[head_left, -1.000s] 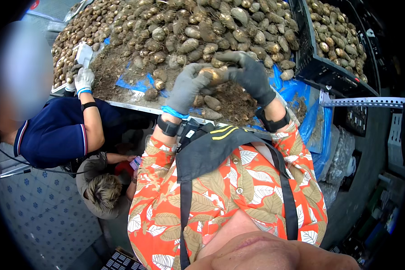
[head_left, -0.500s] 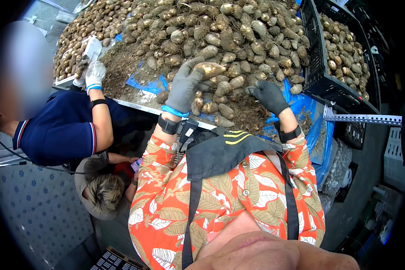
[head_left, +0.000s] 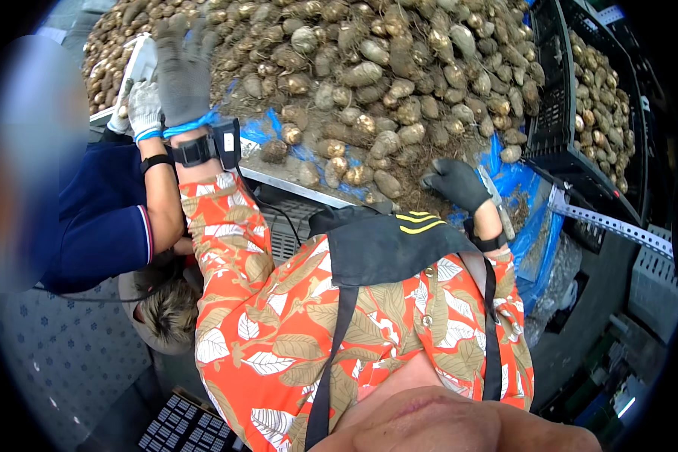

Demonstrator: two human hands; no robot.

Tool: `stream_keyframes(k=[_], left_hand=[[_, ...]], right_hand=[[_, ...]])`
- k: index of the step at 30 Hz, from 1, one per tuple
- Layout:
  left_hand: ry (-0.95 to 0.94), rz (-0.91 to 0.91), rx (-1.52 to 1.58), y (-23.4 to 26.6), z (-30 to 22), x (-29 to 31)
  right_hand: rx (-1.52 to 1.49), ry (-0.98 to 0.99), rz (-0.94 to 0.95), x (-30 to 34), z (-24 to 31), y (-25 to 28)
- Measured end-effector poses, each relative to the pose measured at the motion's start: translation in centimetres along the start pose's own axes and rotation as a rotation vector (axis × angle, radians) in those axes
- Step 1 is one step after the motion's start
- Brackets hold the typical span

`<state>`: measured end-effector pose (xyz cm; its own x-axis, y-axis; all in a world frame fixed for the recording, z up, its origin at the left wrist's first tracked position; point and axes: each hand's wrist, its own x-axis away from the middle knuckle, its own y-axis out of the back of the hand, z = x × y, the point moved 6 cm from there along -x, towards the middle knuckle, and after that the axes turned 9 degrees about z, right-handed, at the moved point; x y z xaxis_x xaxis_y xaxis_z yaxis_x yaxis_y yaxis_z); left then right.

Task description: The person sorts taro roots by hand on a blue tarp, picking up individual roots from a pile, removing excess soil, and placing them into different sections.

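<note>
My left hand (head_left: 183,71), in a grey glove, reaches out to the far left with its fingers stretched apart. No taro shows in it, and it hangs by the left part of the taro heap (head_left: 346,53). Low over the near right edge of the heap is my right hand (head_left: 458,184), in a dark glove with curled fingers. What it grips, if anything, is hidden. A long flat greyish strip (head_left: 499,205) lies beside that wrist; I cannot tell if the hand holds it. Several loose taros, such as one taro (head_left: 388,183), lie between my hands.
A black crate (head_left: 548,90) of taros stands to the right, above a perforated metal bar (head_left: 610,220). Blue sheeting (head_left: 531,264) hangs at the table edge. A co-worker's white-gloved hand (head_left: 145,107) is close beside my left wrist, near a white tray (head_left: 137,68). Another person crouches lower left.
My left hand has let go of the taro it held and swung far to the left, its fingers now spread. My right hand has stayed near the heap's front edge.
</note>
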<state>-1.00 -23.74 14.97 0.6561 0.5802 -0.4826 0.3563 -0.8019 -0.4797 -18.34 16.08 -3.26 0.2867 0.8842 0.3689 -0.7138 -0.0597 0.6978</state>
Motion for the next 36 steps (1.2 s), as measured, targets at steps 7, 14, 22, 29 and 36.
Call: stream_keyframes(k=[7,14,22,29,36], left_hand=[[0.732,0.110,-0.780,-5.1,12.9,9.6],[0.519,0.377,-1.490,-11.3,20.7,14.4],[0.251,0.366,-1.148,-13.4,18.1,16.0],[0.424,0.616,-0.978,-15.7,17.0,16.8],[0.513,0.464,-0.628,-14.3,18.9,16.9]], right_hand=[[-0.193,-0.053,-0.300,-1.3,0.3,3.6],[-0.137,0.030,-0.227,-2.4,-0.5,1.9],[-0.408,0.206,-0.193,-2.4,4.4,4.4],[0.327,0.355,-0.172,-2.2,6.9,3.6],[0.334,0.428,-0.114,-1.0,4.5,0.7]])
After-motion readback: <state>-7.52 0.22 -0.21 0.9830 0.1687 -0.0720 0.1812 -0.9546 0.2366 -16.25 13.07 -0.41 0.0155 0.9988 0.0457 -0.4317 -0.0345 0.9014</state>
